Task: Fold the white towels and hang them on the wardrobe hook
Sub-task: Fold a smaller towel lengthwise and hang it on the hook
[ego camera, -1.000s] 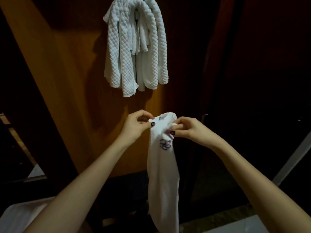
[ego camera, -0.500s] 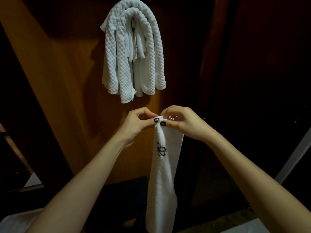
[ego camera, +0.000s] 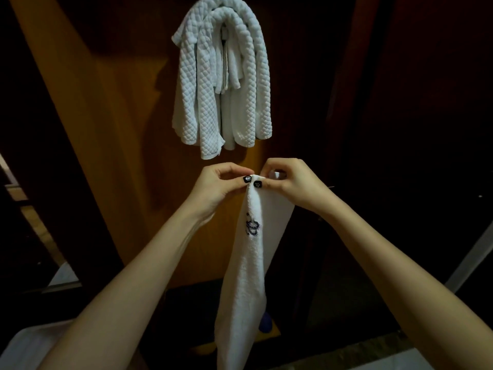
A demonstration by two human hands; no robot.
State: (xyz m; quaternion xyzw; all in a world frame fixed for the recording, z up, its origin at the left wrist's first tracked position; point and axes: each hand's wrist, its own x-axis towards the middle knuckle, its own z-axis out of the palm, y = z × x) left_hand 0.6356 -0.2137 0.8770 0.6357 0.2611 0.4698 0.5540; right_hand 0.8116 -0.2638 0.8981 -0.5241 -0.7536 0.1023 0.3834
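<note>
On your left is the brown wardrobe wall (ego camera: 120,129). In front of it your left hand (ego camera: 218,188) pinches the top of the white towel (ego camera: 248,276) with thumb and finger. A second ago your hands were a little apart, with the towel's top spread between them. Now they have come together, dark thumbnails side by side. The towel hangs down from them in a long thin strip, with a small purple stitched picture (ego camera: 252,227) near the top. Your right hand (ego camera: 290,182) pinches the same top edge, just beside the left. Above your hands, the other white towels (ego camera: 221,76) hang on the wardrobe, nearer to your hands than before.
</note>
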